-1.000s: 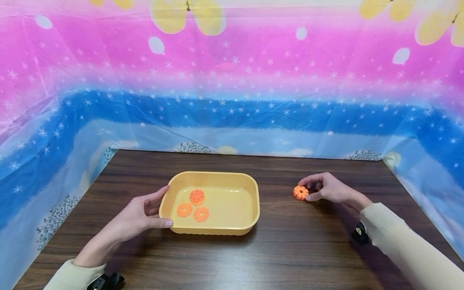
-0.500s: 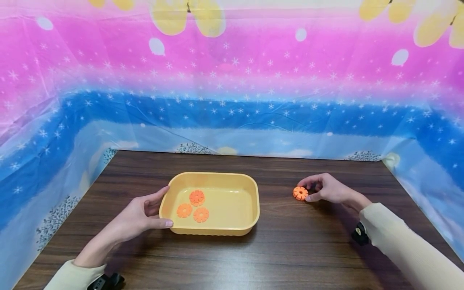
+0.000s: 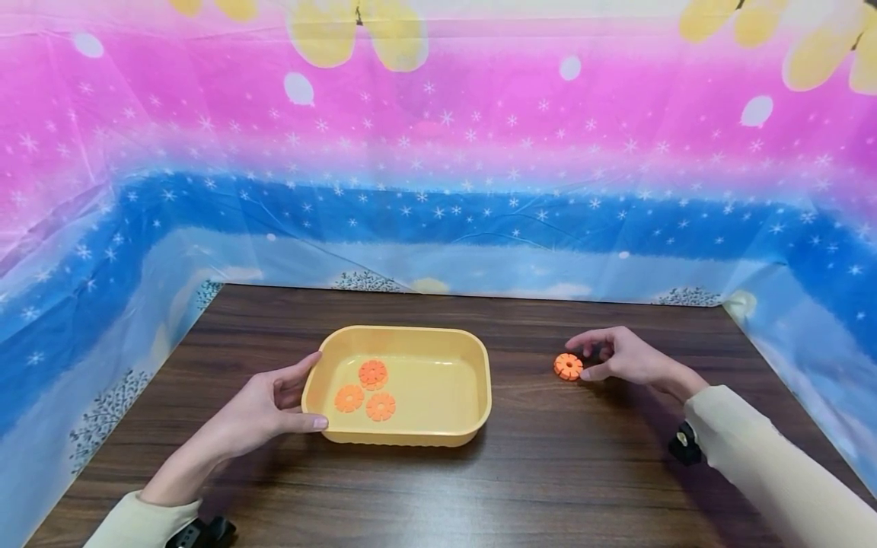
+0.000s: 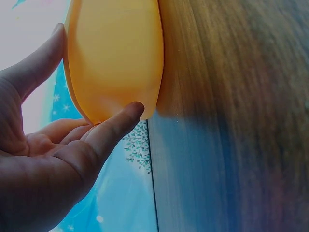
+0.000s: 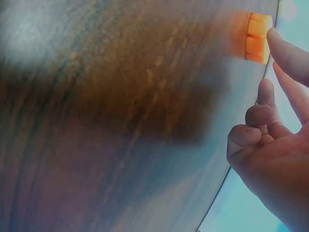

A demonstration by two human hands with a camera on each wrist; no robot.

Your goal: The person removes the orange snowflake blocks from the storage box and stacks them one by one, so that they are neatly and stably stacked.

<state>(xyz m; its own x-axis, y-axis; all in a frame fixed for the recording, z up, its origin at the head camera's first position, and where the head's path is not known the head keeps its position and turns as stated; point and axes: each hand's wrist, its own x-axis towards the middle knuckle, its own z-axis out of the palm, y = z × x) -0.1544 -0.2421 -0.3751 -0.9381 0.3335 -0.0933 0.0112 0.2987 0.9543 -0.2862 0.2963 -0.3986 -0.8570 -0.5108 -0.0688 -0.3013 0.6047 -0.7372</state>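
Observation:
My left hand (image 3: 263, 411) holds the left end of a yellow plastic basin (image 3: 438, 439), thumb at the near corner and fingers at the far one. The left wrist view shows the fingers of that hand (image 4: 128, 116) against the basin (image 4: 116, 53). Several orange notched discs (image 3: 349, 398) lie flat inside, towards its left. On the table to the right is a small stack of such orange discs (image 3: 569, 367). My right hand (image 3: 626, 358) is just beside it, thumb and forefinger spread around it with a slight gap. In the right wrist view, fingertips hover by the stack (image 5: 259, 38).
The dark wood table (image 3: 521, 487) carries the basin and the disc stack, with bare wood between them. A pink and blue patterned cloth (image 3: 438, 190) hangs behind and along both sides. Both wrists wear a black device (image 3: 685, 444).
The right hand has loosened and drawn slightly right, away from the disc stack, which stays in place. The left hand and the basin have not moved.

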